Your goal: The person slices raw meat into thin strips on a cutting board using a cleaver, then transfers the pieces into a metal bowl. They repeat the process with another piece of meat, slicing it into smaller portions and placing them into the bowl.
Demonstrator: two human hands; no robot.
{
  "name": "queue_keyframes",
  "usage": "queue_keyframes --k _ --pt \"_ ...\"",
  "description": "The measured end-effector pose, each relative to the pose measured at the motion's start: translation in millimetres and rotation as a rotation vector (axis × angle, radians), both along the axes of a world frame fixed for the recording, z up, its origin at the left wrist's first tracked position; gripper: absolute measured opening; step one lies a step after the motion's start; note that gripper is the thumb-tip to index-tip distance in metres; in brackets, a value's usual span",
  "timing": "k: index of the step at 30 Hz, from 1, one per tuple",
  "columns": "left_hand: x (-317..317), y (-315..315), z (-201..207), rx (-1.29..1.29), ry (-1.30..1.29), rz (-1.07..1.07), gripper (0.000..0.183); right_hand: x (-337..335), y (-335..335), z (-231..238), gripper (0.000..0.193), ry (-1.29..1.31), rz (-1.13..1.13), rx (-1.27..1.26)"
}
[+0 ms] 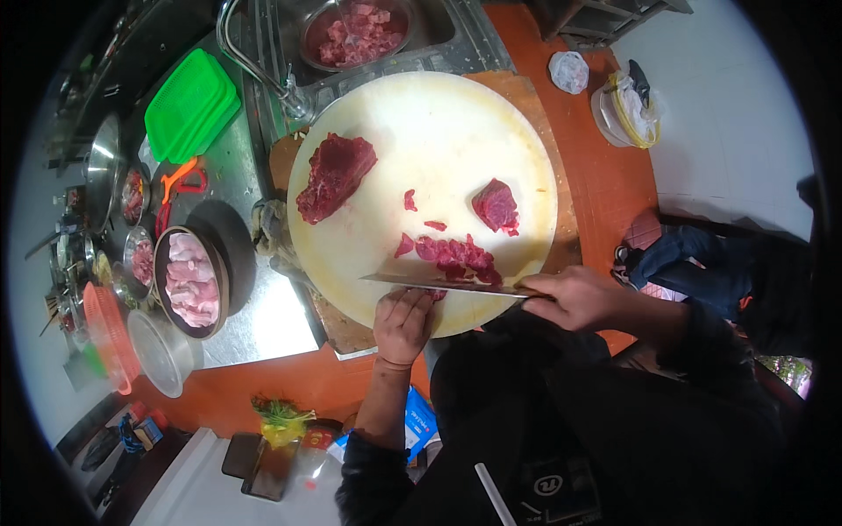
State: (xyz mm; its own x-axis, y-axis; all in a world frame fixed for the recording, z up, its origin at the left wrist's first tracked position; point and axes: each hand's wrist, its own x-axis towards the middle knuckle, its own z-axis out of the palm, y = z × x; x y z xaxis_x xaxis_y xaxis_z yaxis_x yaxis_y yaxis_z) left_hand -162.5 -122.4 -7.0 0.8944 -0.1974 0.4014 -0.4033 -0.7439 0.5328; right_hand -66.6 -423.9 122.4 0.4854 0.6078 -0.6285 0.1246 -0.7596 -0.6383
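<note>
Meanwhile bowl (192, 280) & sink bowl (355, 33) hold meat chunks; right hand (574, 298) grips knife (438, 283), left hand (403, 326) curled on board (421, 131).

I am seeing my left hand (403, 326) lying knuckles-up with its fingers curled under, pressing down just ahead of my chest. Its dark-sleeved forearm is coming up from the lower edge, wrist bare. My right hand (574, 298) is sitting just beside it, to its right, fingers wrapped tight in a closed grip, with the forearm reaching in from the right.
</note>
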Motion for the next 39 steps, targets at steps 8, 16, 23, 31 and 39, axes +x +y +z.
queue_keyframes --k 8,16,23,31,39 --pt "-2.7 -0.5 -8.7 0.001 0.03 -0.013 0.033 4.6 45.2 4.8 0.032 0.018 -0.013 0.004" --pt "8.0 -2.0 6.0 0.04 0.047 -0.026 0.028 -12.2 11.7 -42.6 0.034 -0.156 -0.188 0.294" --pt "30.9 12.5 28.3 0.002 0.278 0.05 0.053 -13.4 0.5 -15.7 0.036 0.031 -0.324 0.225" --pt "17.1 12.1 40.2 -0.027 0.35 0.089 0.062 -17.3 -11.9 5.0 0.038 0.046 -0.428 0.23" --pt "19.2 -0.7 27.7 0.022 0.286 0.042 0.048 -27.4 -6.5 5.1 0.04 0.003 -0.276 0.106"
